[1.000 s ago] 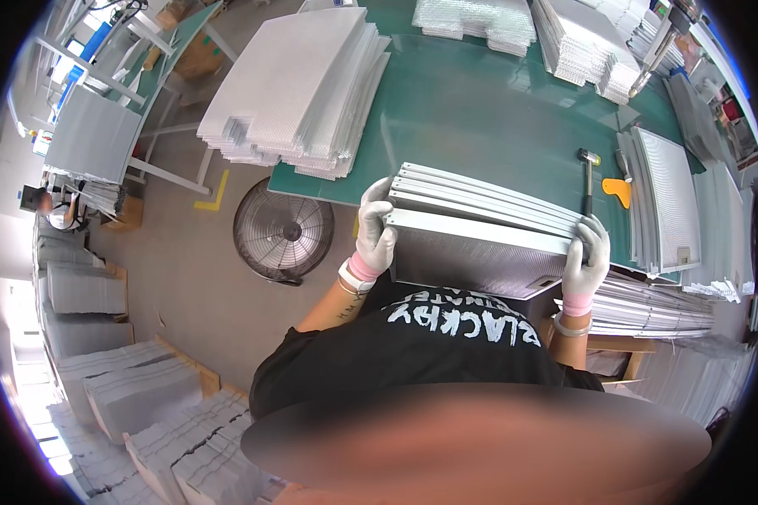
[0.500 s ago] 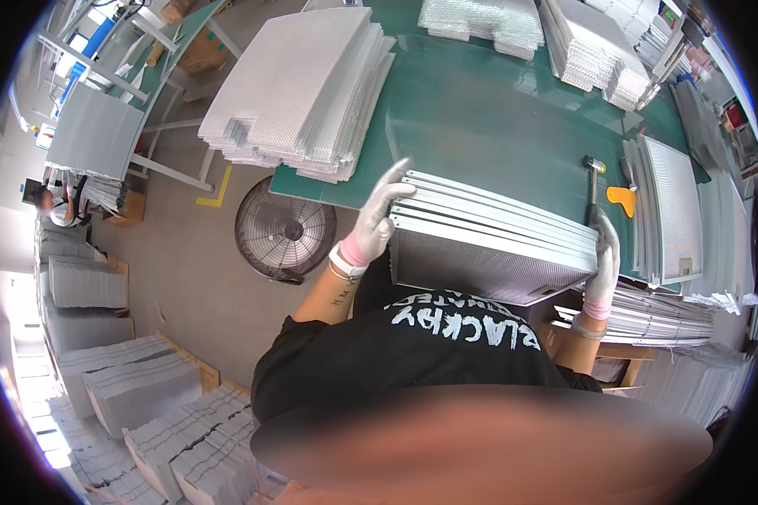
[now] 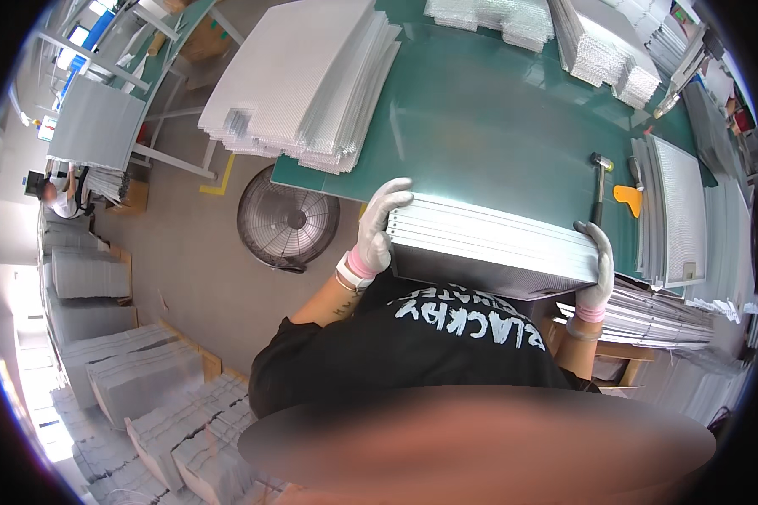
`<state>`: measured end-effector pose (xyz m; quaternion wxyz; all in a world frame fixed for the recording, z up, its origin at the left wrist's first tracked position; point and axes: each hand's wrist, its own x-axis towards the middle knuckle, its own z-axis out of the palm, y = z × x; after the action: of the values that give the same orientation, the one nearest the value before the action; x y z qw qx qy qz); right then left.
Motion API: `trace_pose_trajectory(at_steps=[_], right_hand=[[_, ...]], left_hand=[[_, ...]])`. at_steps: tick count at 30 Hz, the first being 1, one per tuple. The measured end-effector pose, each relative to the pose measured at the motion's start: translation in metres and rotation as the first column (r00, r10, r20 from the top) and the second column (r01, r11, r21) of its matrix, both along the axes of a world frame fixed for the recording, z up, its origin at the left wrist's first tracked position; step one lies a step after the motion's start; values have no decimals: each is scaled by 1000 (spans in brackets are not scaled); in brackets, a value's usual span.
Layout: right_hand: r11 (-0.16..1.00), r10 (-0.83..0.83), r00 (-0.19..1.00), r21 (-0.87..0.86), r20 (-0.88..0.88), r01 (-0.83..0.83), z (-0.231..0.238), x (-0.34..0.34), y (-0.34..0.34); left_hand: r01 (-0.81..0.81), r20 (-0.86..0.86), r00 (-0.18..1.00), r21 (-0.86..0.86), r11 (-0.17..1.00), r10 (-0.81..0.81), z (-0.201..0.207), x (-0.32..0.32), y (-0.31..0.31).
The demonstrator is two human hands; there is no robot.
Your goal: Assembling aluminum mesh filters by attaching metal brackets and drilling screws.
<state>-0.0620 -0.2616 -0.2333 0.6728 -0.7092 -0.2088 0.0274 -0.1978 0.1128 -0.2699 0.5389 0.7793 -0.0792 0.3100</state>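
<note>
A stack of several framed mesh panels (image 3: 493,240) stands on edge at the near side of the green table, pressed between my two gloved hands. Their white metal frame edges face up, close together, and dark mesh shows on the nearest panel. My left hand (image 3: 380,220) grips the left end, fingers over the corner. At the right end, my right hand (image 3: 599,263) is wrapped around the frames. Just beyond my right hand lies a hammer (image 3: 599,181) with a dark handle, and next to it a yellow scraper (image 3: 627,200).
Mesh sheets (image 3: 290,80) are piled at the table's (image 3: 480,118) left, with more piles (image 3: 606,50) at the far right. Finished-looking framed panels (image 3: 675,210) lean at the right. A floor fan (image 3: 290,219) stands left of the table. Another person (image 3: 63,198) is at the far left.
The panels have come together; gaps between their frames have closed. My right hand has shifted slightly down and my left hand's fingers have curled over the corner.
</note>
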Motion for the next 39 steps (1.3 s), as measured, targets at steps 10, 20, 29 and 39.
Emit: trace_pose_trajectory(at_steps=[10,20,29,39], right_hand=[[961,107,993,-261,42,-92,30,3,-17],[806,298,955,-540,15,-243,64,0,-20],[823,289,951,-536,106,-191,55,-2,-22],[839,-23,603,-312,797,445,217,84,27]], left_hand=[[105,-130,982,-221,970,-136,33,-17,-10],[-13,-310,930,505,863,195,111,-20,-12],[7,-364,892,602,798,268,103,7,-35],[106,-402,890,645,757,217,96,-9,-32]])
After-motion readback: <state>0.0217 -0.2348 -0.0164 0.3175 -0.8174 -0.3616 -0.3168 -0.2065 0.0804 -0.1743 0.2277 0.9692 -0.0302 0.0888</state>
